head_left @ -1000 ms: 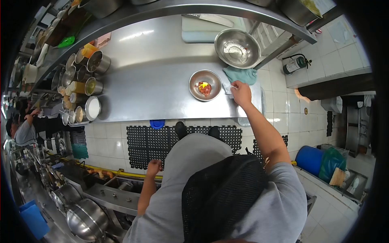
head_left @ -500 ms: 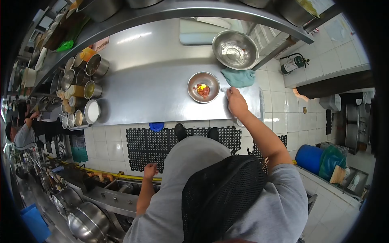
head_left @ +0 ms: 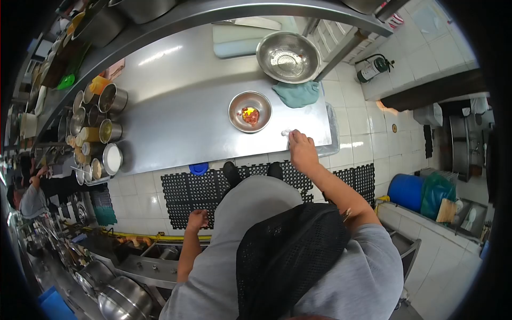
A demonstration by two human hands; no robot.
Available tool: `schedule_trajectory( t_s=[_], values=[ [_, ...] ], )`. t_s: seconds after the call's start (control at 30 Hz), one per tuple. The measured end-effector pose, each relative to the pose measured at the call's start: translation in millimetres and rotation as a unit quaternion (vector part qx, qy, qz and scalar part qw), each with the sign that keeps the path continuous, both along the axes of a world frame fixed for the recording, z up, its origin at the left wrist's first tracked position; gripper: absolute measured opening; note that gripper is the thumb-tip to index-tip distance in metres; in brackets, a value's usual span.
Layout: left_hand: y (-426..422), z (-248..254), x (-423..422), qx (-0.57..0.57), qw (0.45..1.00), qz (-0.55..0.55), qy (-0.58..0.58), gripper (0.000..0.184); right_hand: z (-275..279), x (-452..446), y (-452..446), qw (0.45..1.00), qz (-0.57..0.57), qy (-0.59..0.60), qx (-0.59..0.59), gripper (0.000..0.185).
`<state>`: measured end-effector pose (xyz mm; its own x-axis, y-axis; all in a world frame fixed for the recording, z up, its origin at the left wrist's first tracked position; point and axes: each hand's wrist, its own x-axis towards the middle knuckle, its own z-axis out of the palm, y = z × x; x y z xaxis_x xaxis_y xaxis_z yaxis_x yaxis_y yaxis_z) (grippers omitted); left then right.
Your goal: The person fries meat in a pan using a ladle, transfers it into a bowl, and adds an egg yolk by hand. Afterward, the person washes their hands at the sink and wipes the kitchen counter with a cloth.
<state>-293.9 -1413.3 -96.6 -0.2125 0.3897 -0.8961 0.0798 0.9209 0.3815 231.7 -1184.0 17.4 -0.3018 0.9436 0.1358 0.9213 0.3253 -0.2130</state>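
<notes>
My right hand [head_left: 303,150] is low over the near right part of the steel table [head_left: 176,122], its fingers pinched together. At the fingertips is a small white crumpled-looking thing [head_left: 286,133], its kind too small to make out. Left of that hand, and apart from it, stands a small steel bowl [head_left: 234,118] with reddish chopped pieces and something yellow [head_left: 249,114] inside. A green cloth [head_left: 298,95] lies beyond my hand, beside a large steel bowl [head_left: 266,58]. My left hand [head_left: 198,220] hangs at my side, away from the table, fingers curled; their inside is hidden.
Several steel pots and containers [head_left: 111,158] crowd the table's left end. A cutting board [head_left: 226,49] with a knife [head_left: 256,22] lies at the back. A steel shelf [head_left: 224,17] crosses above. Black mats [head_left: 186,186] cover the floor. Another person [head_left: 34,200] is at far left.
My right hand has moved toward the table's near edge, and the small white thing has moved with it. The view has shifted a little. My left hand stays at my side.
</notes>
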Motion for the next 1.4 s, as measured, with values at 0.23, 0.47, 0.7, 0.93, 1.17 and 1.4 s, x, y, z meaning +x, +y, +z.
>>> schedule_trajectory(
  t_s=[0.23,0.47,0.7,0.93,1.17,1.4],
  values=[
    [148,104,64,0.013,0.96,-0.263,-0.093,0.04,-15,127,31,0.968,-0.243,0.056,-0.021,0.024],
    [282,137,185,0.232,0.945,-0.153,-0.17,0.036,-14,128,11,0.923,-0.302,0.239,0.008,0.026],
    [331,113,224,0.239,0.956,0.013,-0.167,0.025,-3,103,29,0.972,-0.2,0.076,-0.096,0.037],
    [296,142,164,0.291,0.923,0.106,-0.228,0.014,-6,34,41,0.961,-0.241,0.083,-0.105,0.028],
    [182,210,38,0.345,0.884,0.279,-0.146,0.018,-8,-118,79,0.967,0.172,0.159,-0.104,0.019],
    [76,224,-44,0.375,0.828,0.417,-0.019,0.008,-22,-245,208,0.973,0.114,0.189,-0.072,0.029]
  ],
)
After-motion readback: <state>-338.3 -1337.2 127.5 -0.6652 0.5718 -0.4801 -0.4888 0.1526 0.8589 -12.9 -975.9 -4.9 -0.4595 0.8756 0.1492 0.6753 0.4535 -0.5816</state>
